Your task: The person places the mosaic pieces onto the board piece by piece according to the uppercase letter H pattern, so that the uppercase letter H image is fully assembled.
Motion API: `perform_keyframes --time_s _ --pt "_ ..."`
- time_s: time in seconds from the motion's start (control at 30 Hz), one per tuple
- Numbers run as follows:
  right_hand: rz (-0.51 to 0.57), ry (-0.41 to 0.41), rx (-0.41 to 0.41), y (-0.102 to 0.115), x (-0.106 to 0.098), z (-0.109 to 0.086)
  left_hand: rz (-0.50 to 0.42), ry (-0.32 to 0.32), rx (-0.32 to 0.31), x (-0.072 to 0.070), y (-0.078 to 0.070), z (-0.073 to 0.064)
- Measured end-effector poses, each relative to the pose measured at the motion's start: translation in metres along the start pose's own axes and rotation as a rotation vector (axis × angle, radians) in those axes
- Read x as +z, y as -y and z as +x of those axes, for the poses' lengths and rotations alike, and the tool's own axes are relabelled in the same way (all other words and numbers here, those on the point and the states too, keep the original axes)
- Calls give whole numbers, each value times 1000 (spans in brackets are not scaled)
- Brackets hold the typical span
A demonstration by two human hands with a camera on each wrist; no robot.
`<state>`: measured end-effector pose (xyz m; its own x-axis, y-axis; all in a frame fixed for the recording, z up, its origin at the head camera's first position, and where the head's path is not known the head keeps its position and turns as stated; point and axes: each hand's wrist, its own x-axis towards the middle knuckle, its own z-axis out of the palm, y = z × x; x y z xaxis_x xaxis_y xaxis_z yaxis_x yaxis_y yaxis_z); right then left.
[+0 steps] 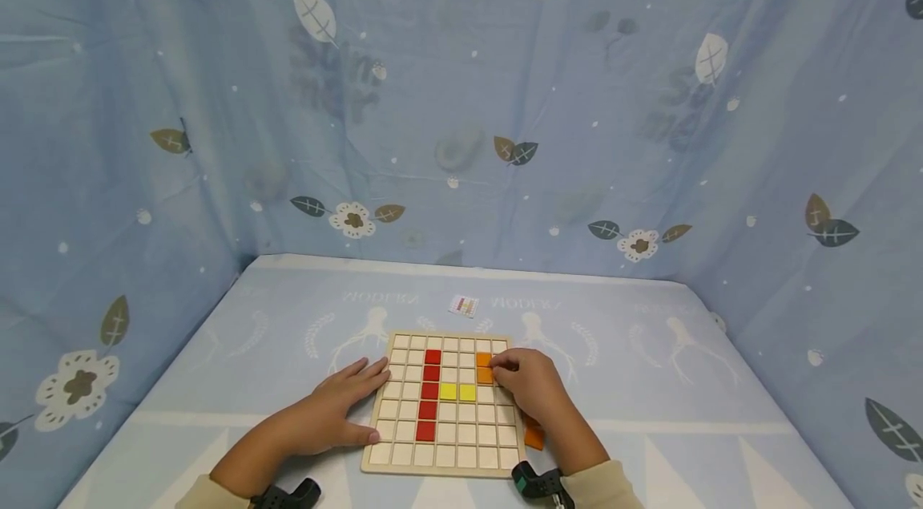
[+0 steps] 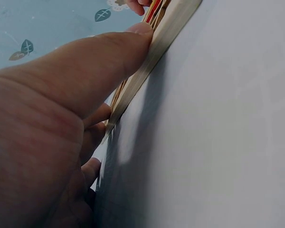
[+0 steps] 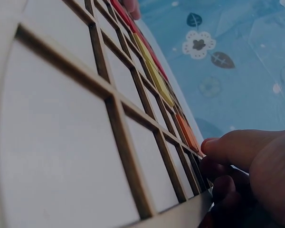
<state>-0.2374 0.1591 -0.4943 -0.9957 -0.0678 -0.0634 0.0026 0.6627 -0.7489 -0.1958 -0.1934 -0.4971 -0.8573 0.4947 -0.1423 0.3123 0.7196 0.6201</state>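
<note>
A square wooden grid board [image 1: 436, 471] lies on the table, with a column of red tiles [image 1: 429, 391], two yellow tiles [image 1: 457, 392] beside it and orange tiles [image 1: 485, 374] at the upper right. My left hand [image 1: 328, 409] rests with spread fingers along the board's left edge, thumb [image 2: 133, 45] on the rim. Over the board's right side, my right hand [image 1: 534, 382] has its fingers curled, pinching at the upper orange tile [image 1: 484, 360]. In the right wrist view the thumb [image 3: 218, 145] is by an orange tile; the other fingertips are dark and partly hidden.
More orange tiles [image 1: 534, 435] lie off the board's right edge, partly under the right forearm. A small printed card [image 1: 464, 305] lies behind the board. Patterned blue cloth [image 1: 447, 92] hangs behind the table.
</note>
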Motion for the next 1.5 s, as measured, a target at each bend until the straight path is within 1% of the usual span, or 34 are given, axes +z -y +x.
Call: perform_keyframes --time_s 0.13,0.27,0.47,0.6,0.67,0.77,0.93,1.07,1.17,1.27,1.4,1.5 --pt "2 2 -4 0 0 1 -1 -2 4 -1 0 0" --pt "13 4 -26 -2 0 1 -2 -3 10 -2 0 -1" --pt "91 -4 -42 -5 -3 1 -9 -2 11 -1 1 -2" --pt "125 -29 -22 -8 -9 0 -12 0 15 0 1 -1" --pt "105 -43 -14 -10 -13 -1 -15 1 18 0 0 0" --pt "39 -44 12 -14 -20 -3 -18 4 18 2 0 1" --pt "-93 -11 31 -25 -31 -8 -29 12 12 4 0 2" --pt "-168 22 35 -32 -35 -12 -17 11 4 4 0 1" --pt "-187 45 39 -34 -35 -15 -8 5 -7 2 -1 0" --pt "-205 57 28 -35 -36 -17 -9 4 -3 0 -1 -1" --pt "-195 63 13 -37 -36 -18 -18 3 22 0 0 0" --pt "-171 74 6 -37 -38 -18 -20 1 16 0 1 0"
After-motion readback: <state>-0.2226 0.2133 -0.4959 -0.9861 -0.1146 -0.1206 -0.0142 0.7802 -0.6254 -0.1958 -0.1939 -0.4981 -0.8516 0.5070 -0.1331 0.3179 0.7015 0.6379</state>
